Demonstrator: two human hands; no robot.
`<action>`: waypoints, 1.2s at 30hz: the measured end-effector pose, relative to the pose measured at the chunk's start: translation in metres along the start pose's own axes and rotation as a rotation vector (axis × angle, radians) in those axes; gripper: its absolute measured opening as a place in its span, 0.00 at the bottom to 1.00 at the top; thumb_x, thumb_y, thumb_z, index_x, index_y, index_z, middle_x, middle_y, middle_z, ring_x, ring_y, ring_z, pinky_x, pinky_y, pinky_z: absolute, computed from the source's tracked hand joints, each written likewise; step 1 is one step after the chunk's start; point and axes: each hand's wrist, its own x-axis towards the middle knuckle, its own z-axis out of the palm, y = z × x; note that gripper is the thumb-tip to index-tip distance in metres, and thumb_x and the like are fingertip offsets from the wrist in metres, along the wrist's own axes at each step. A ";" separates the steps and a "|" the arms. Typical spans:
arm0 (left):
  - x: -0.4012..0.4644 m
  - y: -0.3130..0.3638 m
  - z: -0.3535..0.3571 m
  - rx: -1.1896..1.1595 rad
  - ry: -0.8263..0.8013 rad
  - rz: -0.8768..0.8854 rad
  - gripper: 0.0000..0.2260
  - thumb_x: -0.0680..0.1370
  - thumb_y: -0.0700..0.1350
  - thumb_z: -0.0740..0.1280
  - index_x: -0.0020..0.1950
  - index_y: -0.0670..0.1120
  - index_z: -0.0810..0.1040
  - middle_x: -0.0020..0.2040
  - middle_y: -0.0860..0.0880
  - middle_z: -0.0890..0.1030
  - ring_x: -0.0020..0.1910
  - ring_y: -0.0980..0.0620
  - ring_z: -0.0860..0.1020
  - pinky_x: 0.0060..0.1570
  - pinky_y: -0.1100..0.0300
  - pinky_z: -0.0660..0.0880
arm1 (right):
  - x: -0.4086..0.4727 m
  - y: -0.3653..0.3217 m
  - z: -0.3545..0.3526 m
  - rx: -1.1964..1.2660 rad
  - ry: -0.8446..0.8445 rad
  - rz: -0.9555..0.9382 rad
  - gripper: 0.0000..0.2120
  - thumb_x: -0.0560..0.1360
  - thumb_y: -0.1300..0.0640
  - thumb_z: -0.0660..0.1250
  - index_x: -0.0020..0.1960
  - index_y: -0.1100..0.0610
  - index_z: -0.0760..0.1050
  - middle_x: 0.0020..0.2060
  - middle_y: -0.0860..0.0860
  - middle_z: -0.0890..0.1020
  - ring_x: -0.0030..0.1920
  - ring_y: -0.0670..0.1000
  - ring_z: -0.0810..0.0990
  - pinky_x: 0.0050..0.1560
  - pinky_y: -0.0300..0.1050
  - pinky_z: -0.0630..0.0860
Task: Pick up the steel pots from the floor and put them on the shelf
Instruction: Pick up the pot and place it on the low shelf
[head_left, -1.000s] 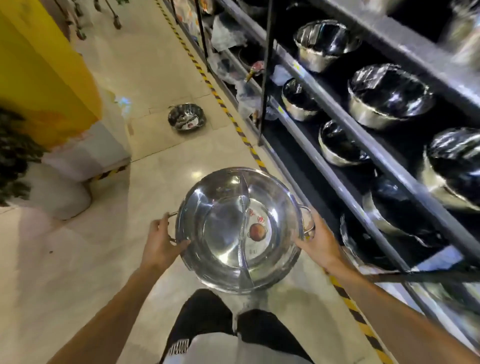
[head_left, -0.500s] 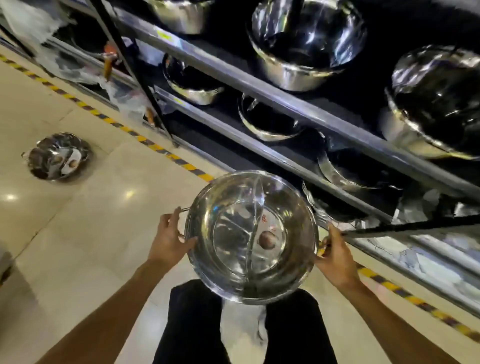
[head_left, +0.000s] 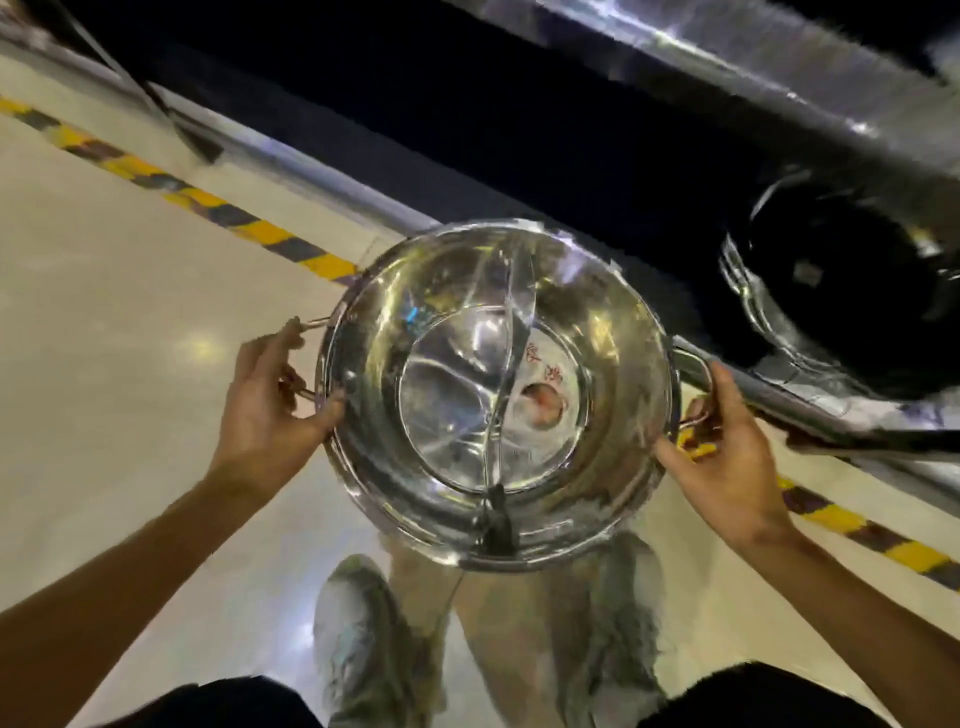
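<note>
I hold a wide steel pot (head_left: 457, 332) in the air with both hands. It has a curved divider down its middle and a round label with a red mark inside. My left hand (head_left: 265, 400) grips its left loop handle. My right hand (head_left: 727, 447) grips its right loop handle. The pot's far rim hangs just in front of the lowest rail of the dark shelf (head_left: 519, 135). Another steel pot (head_left: 841, 291) lies on that low shelf to the right, mostly in shadow.
A yellow and black striped tape line (head_left: 218, 208) runs along the pale tiled floor (head_left: 104, 364) in front of the shelf. A black upright post (head_left: 171, 119) stands at the left. My grey shoes (head_left: 363, 639) are below the pot.
My view has swung down and closer to the low shelf. The pot stays in both hands and is now nearer the bottom rail. The pot left on the floor is out of view.
</note>
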 end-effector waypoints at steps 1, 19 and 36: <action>0.006 -0.012 0.011 -0.004 0.016 0.031 0.34 0.68 0.53 0.72 0.74 0.54 0.67 0.58 0.59 0.70 0.42 0.55 0.76 0.41 0.70 0.74 | 0.008 0.007 0.010 -0.036 0.020 -0.022 0.46 0.66 0.29 0.70 0.78 0.33 0.53 0.48 0.41 0.76 0.47 0.42 0.79 0.47 0.29 0.74; 0.175 0.034 0.014 -0.002 0.356 0.272 0.35 0.70 0.46 0.73 0.75 0.44 0.65 0.55 0.49 0.81 0.50 0.69 0.76 0.56 0.71 0.65 | 0.160 -0.049 0.021 -0.127 0.293 -0.228 0.28 0.72 0.43 0.71 0.66 0.54 0.69 0.50 0.51 0.74 0.49 0.55 0.76 0.46 0.47 0.69; 0.211 0.038 0.072 -0.120 0.355 0.240 0.37 0.72 0.44 0.74 0.77 0.44 0.60 0.58 0.47 0.80 0.48 0.58 0.75 0.55 0.61 0.69 | 0.175 -0.027 0.028 -0.176 0.344 -0.036 0.29 0.73 0.41 0.68 0.66 0.59 0.70 0.51 0.55 0.79 0.52 0.57 0.80 0.50 0.53 0.78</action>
